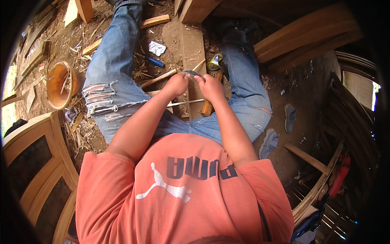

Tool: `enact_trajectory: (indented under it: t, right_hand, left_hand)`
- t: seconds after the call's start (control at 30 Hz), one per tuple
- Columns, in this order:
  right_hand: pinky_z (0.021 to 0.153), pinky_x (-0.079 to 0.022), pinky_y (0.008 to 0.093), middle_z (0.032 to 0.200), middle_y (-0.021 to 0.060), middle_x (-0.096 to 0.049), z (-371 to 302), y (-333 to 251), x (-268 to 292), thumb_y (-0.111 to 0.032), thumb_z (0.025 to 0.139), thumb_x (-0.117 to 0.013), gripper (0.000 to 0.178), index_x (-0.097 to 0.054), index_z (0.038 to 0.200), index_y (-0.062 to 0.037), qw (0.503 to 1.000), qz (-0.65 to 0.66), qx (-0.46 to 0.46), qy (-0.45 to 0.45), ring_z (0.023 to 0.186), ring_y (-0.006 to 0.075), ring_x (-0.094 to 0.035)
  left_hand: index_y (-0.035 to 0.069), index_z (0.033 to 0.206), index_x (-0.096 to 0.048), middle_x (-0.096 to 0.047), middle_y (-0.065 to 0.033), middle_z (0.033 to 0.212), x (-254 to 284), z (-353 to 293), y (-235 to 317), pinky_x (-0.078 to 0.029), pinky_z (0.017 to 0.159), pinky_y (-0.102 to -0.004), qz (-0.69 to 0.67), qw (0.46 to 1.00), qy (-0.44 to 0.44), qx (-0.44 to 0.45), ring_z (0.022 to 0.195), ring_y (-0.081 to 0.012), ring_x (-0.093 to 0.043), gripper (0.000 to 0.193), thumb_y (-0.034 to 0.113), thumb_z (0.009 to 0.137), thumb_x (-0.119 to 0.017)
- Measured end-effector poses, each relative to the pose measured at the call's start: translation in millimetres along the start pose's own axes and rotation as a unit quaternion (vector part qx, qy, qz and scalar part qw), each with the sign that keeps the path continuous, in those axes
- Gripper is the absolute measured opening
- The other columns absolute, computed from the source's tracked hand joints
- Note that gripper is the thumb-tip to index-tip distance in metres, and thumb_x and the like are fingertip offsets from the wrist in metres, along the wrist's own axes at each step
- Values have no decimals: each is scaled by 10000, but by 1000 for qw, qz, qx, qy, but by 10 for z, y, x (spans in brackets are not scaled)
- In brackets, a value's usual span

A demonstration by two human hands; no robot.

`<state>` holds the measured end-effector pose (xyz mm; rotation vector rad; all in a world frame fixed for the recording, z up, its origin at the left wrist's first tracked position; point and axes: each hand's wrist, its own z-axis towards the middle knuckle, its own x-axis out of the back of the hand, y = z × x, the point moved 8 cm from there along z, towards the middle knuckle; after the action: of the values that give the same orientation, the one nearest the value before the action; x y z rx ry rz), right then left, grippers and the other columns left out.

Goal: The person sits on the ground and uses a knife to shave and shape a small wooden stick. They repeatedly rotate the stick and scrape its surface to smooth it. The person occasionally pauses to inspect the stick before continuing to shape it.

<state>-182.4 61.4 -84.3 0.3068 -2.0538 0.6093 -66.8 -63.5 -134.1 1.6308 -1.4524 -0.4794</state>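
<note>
My left hand (177, 84) and my right hand (211, 87) meet between my spread legs, above a wooden plank (193, 46). Both sets of fingers are closed on the ends of a small dark curved piece (192, 73); its exact kind cannot be made out. Just beyond my right hand lies a yellow-and-dark round container (214, 62). A thick wooden handle (206, 108) shows below that hand, partly covered by it. One thin pale stick (186, 103) crosses under my wrists, and a wood strip (159, 78) lies near my left hand.
An orange-brown bowl (61, 85) rests at the left among wood shavings. Crumpled foil (157, 48) and a blue cylinder (154, 62) lie on the dirt. A panelled wooden frame (40, 162) stands lower left, a heavy beam (304, 34) upper right. Grey shoes (269, 143) sit right.
</note>
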Motion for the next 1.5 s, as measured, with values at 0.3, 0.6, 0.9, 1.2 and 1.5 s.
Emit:
enact_trajectory:
  t: [0.3,0.6,0.9,1.2,1.5]
  right_hand:
    - [849,-551,573,1057,258,-748,315,600,263,-580,1083,-473,607,-717,1015,-28,997,-12,-42,61,1023,477,-707]
    - [814,-548,573,990,244,-749,24,46,-64,-573,1070,-517,565,-697,995,-42,999,3,25,-43,976,471,-712]
    - [818,-554,575,1000,231,-755,-9,-142,-5,-587,1072,-496,567,-702,1035,-60,999,-29,16,-35,985,462,-717]
    - [820,-543,567,990,256,-740,155,-7,49,-596,1080,-472,610,-700,985,-38,1000,-29,3,5,973,485,-698]
    - [878,-531,567,1028,284,-737,327,359,676,-536,1093,-480,586,-689,1018,6,997,23,-21,66,1030,500,-683]
  left_hand:
    - [-47,1094,-677,-702,-333,1100,-6,-87,-12,-504,971,-551,43,999,-13,20,1099,-513,-653,439,351,1101,-493]
    - [-59,1125,-678,-697,-347,1132,1,-22,-29,-505,986,-539,12,1000,8,20,1125,-514,-652,436,343,1096,-510]
    - [-57,1220,-681,-709,-333,1162,38,-22,-29,-508,980,-504,-31,999,-3,36,1116,-484,-676,445,335,1100,-507]
    - [-52,1154,-675,-706,-329,1158,46,19,-55,-505,977,-526,-16,999,13,36,1125,-493,-664,429,338,1098,-505]
    - [42,1096,-690,-448,20,667,-52,-68,-121,-319,488,-331,-194,970,-72,129,544,-105,-376,370,351,1126,-490]
